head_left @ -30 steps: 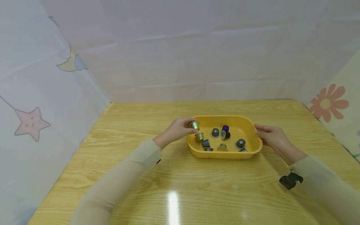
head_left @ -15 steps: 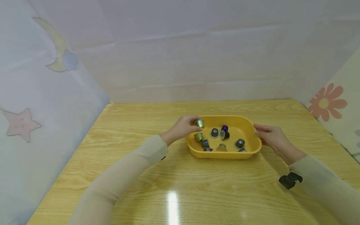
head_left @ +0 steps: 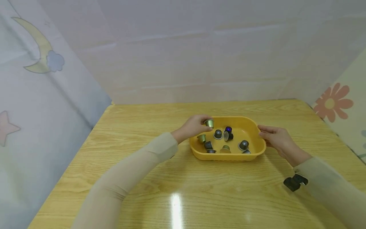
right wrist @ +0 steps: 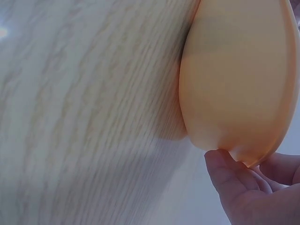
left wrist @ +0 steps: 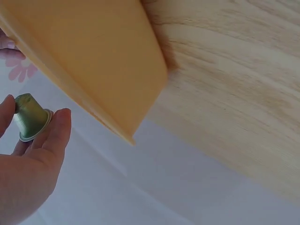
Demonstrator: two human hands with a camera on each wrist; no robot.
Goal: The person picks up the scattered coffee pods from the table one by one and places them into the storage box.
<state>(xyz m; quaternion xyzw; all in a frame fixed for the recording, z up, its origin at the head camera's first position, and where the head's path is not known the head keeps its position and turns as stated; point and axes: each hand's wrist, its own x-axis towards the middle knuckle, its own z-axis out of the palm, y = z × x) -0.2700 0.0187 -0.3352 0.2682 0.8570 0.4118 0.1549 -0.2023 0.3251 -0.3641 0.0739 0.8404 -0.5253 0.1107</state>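
Observation:
In the head view my left hand (head_left: 196, 125) pinches a green-gold coffee capsule (head_left: 209, 123) above the left back part of a yellow plastic tub (head_left: 226, 157). The left wrist view shows that capsule (left wrist: 32, 117) between thumb and fingertips, just outside the tub's rim. My right hand (head_left: 278, 140) grips the tub's right end, with fingers and thumb at the rim (right wrist: 286, 112). Inside the tub lie several more capsules: a green one (head_left: 201, 138) at the left, a gold one (head_left: 225, 149) near the front wall, a purple-blue one (head_left: 228, 129) and dark ones (head_left: 218, 134).
The tub stands on a wood-grain table (head_left: 160, 197). A pale cloth wall (head_left: 171, 63) rises behind the table, and printed side walls flank it. A black wrist device (head_left: 295, 182) hangs below the right sleeve.
My left hand has carried the green-gold capsule to the right, from the tub's left rim to further over its interior. The right hand and tub have barely moved.

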